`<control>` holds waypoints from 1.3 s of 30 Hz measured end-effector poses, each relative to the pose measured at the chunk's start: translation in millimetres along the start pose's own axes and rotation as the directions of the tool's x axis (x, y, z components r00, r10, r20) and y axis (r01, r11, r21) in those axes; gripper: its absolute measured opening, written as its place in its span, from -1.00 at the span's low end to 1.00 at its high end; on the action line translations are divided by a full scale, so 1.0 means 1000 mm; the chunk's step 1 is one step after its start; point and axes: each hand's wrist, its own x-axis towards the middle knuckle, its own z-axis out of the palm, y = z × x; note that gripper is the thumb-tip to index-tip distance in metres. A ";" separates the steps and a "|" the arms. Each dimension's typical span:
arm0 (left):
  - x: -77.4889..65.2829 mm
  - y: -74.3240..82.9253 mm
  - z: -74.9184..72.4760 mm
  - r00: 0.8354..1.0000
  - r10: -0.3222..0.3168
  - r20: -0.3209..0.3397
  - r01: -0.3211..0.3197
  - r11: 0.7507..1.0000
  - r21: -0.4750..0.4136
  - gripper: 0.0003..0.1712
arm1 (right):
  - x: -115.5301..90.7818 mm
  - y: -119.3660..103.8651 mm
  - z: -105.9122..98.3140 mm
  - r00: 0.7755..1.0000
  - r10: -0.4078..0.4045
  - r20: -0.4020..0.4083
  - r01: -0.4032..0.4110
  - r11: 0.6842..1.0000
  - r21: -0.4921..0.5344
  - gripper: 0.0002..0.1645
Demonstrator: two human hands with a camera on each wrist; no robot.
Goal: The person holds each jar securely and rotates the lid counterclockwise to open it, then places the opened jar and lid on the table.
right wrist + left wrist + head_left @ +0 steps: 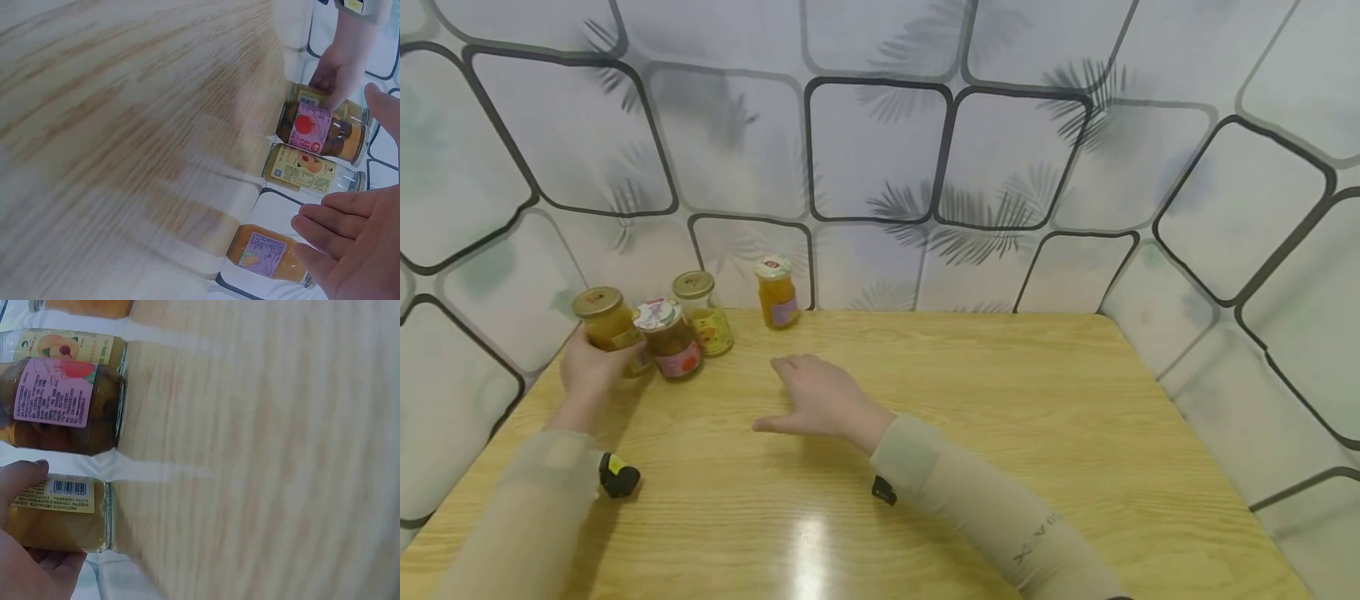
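White-lidded orange jar [778, 298] was found upright beyond the outstretched, empty fingers of the right hand [822, 398]; leftmost jar [612, 323] was gripped by the left hand [589, 362].

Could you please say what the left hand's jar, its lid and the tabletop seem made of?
The jar in the left hand looks like smooth clear glass, its yellowish contents showing through; its gold lid is probably metal, from the sheen. The tabletop seems glossy wood or laminate: grain and a bright reflection show.
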 end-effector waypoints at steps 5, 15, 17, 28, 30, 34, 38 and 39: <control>-0.006 -0.002 -0.006 1.000 -0.008 -0.021 0.009 0.999 0.043 -0.02 | 0.001 -0.002 0.001 1.000 -0.006 0.000 0.006 1.000 -0.021 0.29; -0.016 -0.010 -0.013 0.999 -0.003 -0.048 0.008 0.994 0.105 -0.03 | 0.000 -0.003 -0.001 1.000 -0.012 -0.018 0.011 0.999 -0.047 0.24; -0.019 -0.010 -0.013 0.999 -0.006 -0.040 0.010 0.994 0.105 -0.01 | 0.000 -0.002 -0.002 1.000 -0.007 -0.018 0.006 0.999 -0.046 0.23; -0.034 0.000 -0.017 0.999 0.031 -0.006 -0.030 0.990 0.136 0.03 | -0.004 0.003 -0.010 0.999 0.024 -0.022 -0.024 0.999 -0.034 0.24; -0.037 0.002 -0.018 0.999 0.039 0.005 -0.039 0.987 0.154 0.04 | -0.004 0.005 -0.011 0.999 0.030 -0.021 -0.031 0.999 -0.027 0.23; -0.045 0.010 -0.024 0.999 0.047 0.027 -0.051 0.980 0.195 0.09 | -0.003 0.007 -0.014 0.999 0.041 -0.016 -0.041 0.999 -0.012 0.23; -0.054 0.019 -0.030 0.998 0.048 0.031 -0.055 0.967 0.250 0.11 | -0.003 0.011 -0.017 0.999 0.046 -0.021 -0.046 0.999 -0.007 0.22; -0.056 0.021 -0.031 0.998 0.051 0.030 -0.057 0.964 0.260 0.11 | -0.003 0.012 -0.018 0.999 0.048 -0.023 -0.048 0.999 -0.003 0.22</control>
